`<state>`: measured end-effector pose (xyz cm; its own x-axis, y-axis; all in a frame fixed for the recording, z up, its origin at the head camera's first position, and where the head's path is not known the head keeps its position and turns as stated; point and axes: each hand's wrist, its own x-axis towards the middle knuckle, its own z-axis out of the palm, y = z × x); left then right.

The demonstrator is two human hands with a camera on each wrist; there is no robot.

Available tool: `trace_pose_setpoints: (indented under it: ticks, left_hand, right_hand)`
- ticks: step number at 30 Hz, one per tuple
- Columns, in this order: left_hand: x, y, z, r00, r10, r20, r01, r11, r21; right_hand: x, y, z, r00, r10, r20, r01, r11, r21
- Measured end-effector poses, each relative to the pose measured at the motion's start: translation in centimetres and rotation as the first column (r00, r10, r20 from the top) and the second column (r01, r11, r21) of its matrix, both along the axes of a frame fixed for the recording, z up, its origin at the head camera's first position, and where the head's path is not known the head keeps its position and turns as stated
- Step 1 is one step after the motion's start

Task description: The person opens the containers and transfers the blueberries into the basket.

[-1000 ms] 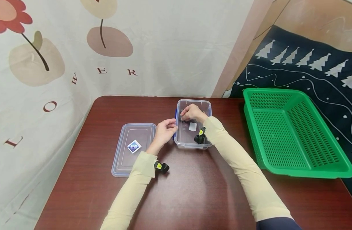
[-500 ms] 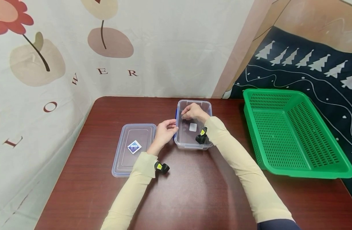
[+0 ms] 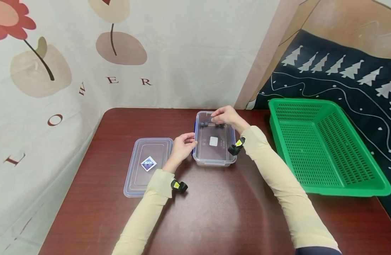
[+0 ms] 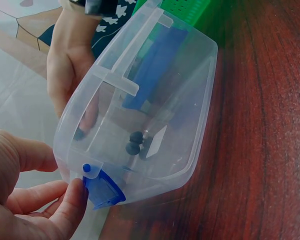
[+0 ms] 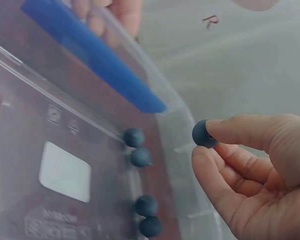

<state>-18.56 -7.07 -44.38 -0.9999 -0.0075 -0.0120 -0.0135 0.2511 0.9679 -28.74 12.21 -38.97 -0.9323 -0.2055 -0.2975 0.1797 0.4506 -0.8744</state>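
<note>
Blueberry [image 5: 202, 133] pinched, right hand [image 3: 227, 116] above plastic box [image 3: 213, 163]

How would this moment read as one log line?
right hand: pinches dark ball at far end of clear box; left hand: at box's left side; more balls: inside; lid: off, on table; green basket: right of box

A reddish-brown table [image 3: 214, 209] is carrying a clear lid [image 3: 145, 174], a clear box [image 3: 211, 153] and, farther right, a green basket [image 3: 323, 156].

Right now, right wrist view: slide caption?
Right hand pinches one dark-blue ball; four others lie inside the clear box.
</note>
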Motion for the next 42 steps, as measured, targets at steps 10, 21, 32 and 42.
trace_pose_setpoints:
  ticks: [10, 21, 32, 42]
  left_hand:
    - [0.0, 0.0, 0.0, 1.000, 0.012, 0.021, -0.012, 1.000, 0.004]
    - [0.1, 0.0, 0.1, 1.000, 0.014, 0.010, -0.014, 1.000, -0.006]
    - [0.1, 0.1, 0.2, 1.000, 0.006, 0.010, -0.006, 1.000, 0.001]
    - [0.1, 0.1, 0.4, 1.000, 0.001, 0.007, -0.001, 1.000, -0.010]
  right_hand:
    - [0.7, 3.4, 2.5, 0.999, -0.018, -0.039, 0.020, 0.999, 0.045]
    - [1.6, 7.6, 4.5, 0.989, -0.064, -0.133, 0.071, 0.996, 0.044]
    - [3.0, 12.1, 6.5, 0.979, -0.094, -0.182, 0.094, 0.996, -0.011]
    - [4.7, 15.9, 7.1, 0.971, -0.190, -0.145, 0.168, 0.974, -0.153]
